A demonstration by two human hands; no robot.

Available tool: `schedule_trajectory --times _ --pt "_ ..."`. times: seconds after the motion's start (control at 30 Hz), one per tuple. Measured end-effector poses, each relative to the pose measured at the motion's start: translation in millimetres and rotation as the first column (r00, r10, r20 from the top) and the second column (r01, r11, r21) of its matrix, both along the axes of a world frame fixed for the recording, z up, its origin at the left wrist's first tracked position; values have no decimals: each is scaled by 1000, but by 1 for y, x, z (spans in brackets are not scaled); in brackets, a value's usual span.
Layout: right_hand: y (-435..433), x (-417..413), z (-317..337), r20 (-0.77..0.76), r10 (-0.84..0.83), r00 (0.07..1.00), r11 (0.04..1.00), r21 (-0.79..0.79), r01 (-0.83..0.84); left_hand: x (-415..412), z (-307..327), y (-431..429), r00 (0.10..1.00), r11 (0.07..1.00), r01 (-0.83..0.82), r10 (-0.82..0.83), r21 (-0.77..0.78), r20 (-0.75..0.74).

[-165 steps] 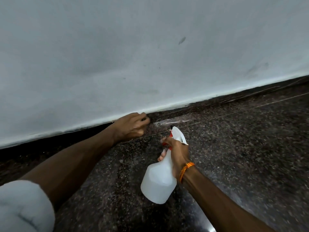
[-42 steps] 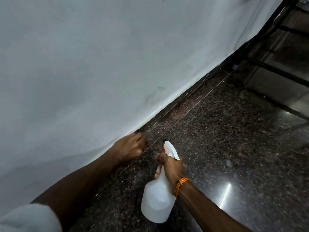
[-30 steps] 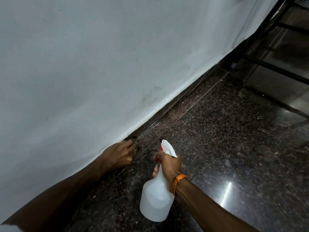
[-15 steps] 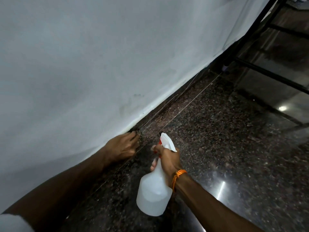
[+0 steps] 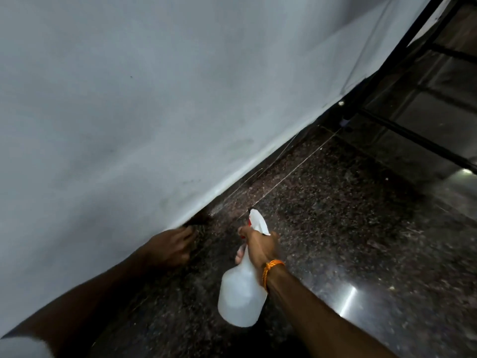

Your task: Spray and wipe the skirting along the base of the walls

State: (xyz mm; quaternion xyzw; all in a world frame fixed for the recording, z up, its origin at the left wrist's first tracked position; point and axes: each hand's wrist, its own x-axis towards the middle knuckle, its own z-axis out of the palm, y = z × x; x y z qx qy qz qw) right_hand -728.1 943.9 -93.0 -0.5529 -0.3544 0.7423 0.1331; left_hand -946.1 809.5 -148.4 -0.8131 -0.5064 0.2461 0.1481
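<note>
A dark speckled stone skirting (image 5: 247,187) runs along the foot of the pale wall (image 5: 154,99), rising toward the upper right. My left hand (image 5: 171,245) is curled against the skirting, and a dark cloth (image 5: 197,221) peeks out just past its fingers. My right hand (image 5: 258,245) grips the neck of a white spray bottle (image 5: 241,293), a finger on its red trigger, the nozzle pointed at the skirting ahead of the cloth. A faint wet mist patch shows on the skirting there.
Polished dark granite floor (image 5: 348,241) spreads to the right with light glare on it. A black metal frame (image 5: 413,130) with bars stands at the upper right, near the wall's far end.
The view has swung right along the wall since the earliest frame. Both hands have moved forward along the skirting. A fresh mist patch now shows ahead of the nozzle.
</note>
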Motion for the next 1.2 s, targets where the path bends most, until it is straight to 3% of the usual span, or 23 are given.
schedule_trajectory --times 0.13,0.23,0.33,0.5,0.73,0.87,1.07,1.2 --pt "7 -8 3 -6 33 999 999 -43 -33 9 28 32 1000 998 3 -2 -70 8" --pt "6 -17 5 30 20 999 999 -45 -19 14 39 43 994 987 -85 93 -137 49" --pt "18 -24 6 48 2 999 1000 1 -2 8 38 66 1000 989 11 -11 -146 -2" --pt "39 -19 -1 100 10 995 999 49 -15 17 32 114 994 998 21 -15 -58 110" --pt "53 -1 -26 -103 73 992 997 -17 -76 25 36 116 997 995 65 -68 -73 -46" --pt "58 4 -31 -111 131 985 991 -9 -133 14 18 116 993 984 59 -75 -170 -93" --pt "69 10 -34 -138 91 986 995 -23 -95 35 17 199 998 998 63 -63 19 21" --pt "77 8 -46 -125 31 992 999 -23 -34 37 7 175 998 996 26 -30 81 49"
